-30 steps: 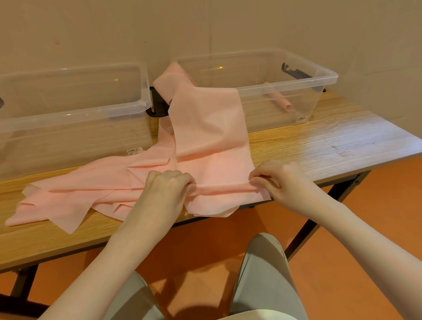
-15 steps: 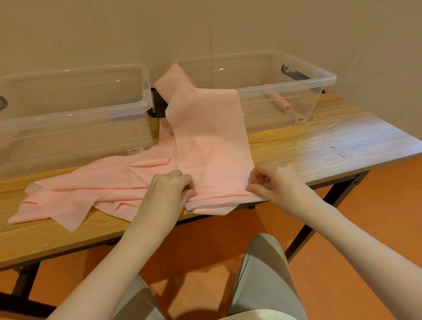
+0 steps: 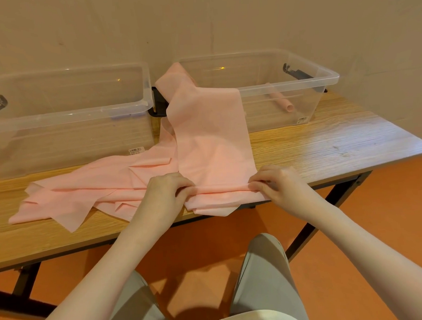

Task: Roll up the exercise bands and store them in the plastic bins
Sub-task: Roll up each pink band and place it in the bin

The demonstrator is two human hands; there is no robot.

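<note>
Left bin (image 3: 65,110) stood at table's (image 3: 325,145) back-left, near wall. Loose pink bands (image 3: 85,192) lay fanned before it, corners short of front edge. Left hand (image 3: 166,194) and right hand (image 3: 277,186) pinched rolled fold of pink band (image 3: 211,145) at table's front edge; band ran back over rim of right bin (image 3: 286,88), which held 1 rolled band (image 3: 281,101). Bare wood lay right of hands.

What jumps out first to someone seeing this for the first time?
A long pink band spills from the right clear bin across the wooden table. At the near edge, the left hand and right hand pinch its end into a roll. The left bin stands beside it.
</note>
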